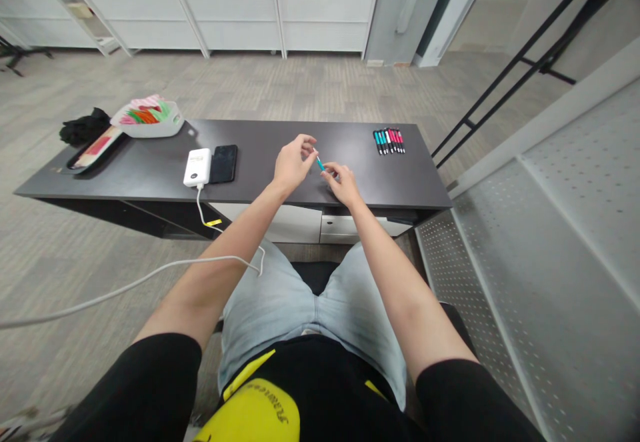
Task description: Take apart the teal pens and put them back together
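Both hands hover over the middle of a dark table (150, 175). My left hand (294, 161) pinches its fingertips at the upper end of a small teal pen (320, 163). Just to the right, my right hand (342, 181) is closed on the pen's lower end. The pen slants between the two hands. A row of several finished pens (389, 141), teal, red and black, lies side by side at the table's far right.
A white power bank (197, 166) with a cable hanging off the front edge lies beside a black phone (223, 163). At the far left stand a white tray of coloured parts (148, 118), a flat dark tray (93, 150) and a black cloth (85, 127). A perforated metal panel (550, 242) runs along the right.
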The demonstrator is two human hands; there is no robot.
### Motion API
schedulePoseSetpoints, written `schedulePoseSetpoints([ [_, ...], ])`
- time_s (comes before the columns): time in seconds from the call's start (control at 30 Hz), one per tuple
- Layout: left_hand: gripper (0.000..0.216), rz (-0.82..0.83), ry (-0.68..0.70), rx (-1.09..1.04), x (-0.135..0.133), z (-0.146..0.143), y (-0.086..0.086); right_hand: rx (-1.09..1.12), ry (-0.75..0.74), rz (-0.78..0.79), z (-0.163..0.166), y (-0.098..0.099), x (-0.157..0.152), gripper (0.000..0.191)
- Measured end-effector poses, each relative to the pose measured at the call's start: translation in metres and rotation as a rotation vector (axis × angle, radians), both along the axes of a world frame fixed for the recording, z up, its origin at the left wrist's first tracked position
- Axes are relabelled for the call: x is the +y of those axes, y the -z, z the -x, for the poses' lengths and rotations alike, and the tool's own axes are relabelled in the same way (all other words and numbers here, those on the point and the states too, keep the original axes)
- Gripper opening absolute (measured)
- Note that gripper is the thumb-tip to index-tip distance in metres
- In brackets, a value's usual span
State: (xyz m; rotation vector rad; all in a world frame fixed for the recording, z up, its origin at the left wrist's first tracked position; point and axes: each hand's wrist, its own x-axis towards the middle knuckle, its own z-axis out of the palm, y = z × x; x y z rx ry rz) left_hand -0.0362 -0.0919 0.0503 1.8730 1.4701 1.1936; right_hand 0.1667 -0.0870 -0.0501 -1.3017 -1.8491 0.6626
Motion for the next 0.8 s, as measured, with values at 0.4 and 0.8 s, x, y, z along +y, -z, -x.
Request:
schedulePoseSetpoints([
  [0.4,0.018,0.102,-0.009,-0.206,-0.004,-0.002,0.005,0.042,0.002,-0.007,0.0,0.001,0.002,0.017],
  [0.8,0.018,0.097,0.033,-0.233,0.006,-0.002,0.014,0.039,-0.02,0.005,0.0,0.003,0.002,0.014],
])
